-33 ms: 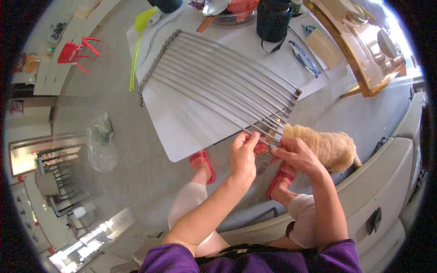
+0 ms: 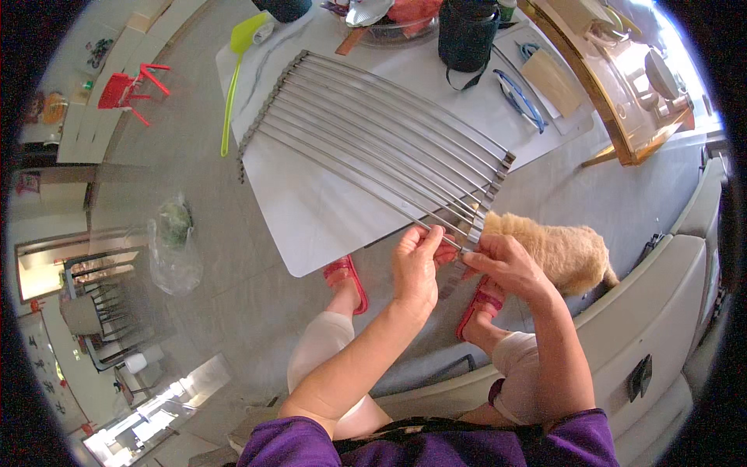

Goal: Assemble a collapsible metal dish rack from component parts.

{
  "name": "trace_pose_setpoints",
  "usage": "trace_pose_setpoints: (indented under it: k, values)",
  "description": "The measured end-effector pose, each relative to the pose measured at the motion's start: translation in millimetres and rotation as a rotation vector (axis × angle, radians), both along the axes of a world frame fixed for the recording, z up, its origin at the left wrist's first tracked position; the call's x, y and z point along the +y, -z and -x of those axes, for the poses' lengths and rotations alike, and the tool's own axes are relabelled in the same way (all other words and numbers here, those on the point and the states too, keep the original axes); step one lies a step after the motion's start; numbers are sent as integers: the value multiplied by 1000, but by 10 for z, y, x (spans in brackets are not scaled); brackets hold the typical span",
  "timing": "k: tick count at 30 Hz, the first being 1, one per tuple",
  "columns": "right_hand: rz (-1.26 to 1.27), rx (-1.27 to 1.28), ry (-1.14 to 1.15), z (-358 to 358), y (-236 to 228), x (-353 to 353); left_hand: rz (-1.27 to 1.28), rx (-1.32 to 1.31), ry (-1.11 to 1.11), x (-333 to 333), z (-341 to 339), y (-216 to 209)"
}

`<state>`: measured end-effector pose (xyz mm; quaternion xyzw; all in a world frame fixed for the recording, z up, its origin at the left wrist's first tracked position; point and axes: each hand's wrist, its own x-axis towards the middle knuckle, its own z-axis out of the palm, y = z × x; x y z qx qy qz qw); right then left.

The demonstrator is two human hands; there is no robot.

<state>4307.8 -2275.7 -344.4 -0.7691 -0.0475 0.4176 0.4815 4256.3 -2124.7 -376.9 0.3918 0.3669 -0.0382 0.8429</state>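
Note:
A roll-up rack of thin metal rods (image 2: pixel 366 132) lies slanted across the white table, with its near right corner hanging past the edge. My left hand (image 2: pixel 416 266) pinches the end of the nearest rod (image 2: pixel 342 176) between thumb and fingers. Close beside it, my right hand (image 2: pixel 510 266) is closed on the end of the linking strip (image 2: pixel 493 189) at the same corner. My fingers partly hide where this rod and strip meet. At the rack's far left, the other linking strip (image 2: pixel 268 103) rests on the table and droops over its side.
The white table (image 2: pixel 299 245) also bears a green fly swatter (image 2: pixel 240 47), a black cylindrical bag (image 2: pixel 468 39) and blue-framed glasses (image 2: pixel 517 100). A tan dog (image 2: pixel 556 249) is on the floor by my right hand. A pale sofa (image 2: pixel 638 311) stands at right, a red stool (image 2: pixel 120 89) far left.

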Motion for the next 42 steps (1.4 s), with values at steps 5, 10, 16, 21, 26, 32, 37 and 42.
trace_pose_setpoints:
  k: [5,10,16,21,26,32,37,42]
  values:
    - [-5,-14,7,45,159,-6,-3,0,-49,-4,0,19]
    - [-19,-22,34,60,144,12,-1,10,-63,-18,-37,-9]
    - [-14,-25,24,61,162,15,-20,-4,-74,-34,-39,-7]
    - [-35,1,103,80,118,60,-25,-46,-88,-25,-30,39]
    - [-62,28,153,100,146,54,-8,-15,-78,-27,-74,-46]
    - [-146,63,236,123,185,62,21,-9,-95,-17,-84,-55]
    - [-47,-46,104,74,139,66,4,-3,-90,-14,-69,-12]
    - [-133,-36,155,98,156,110,-24,6,-89,-28,-60,1]
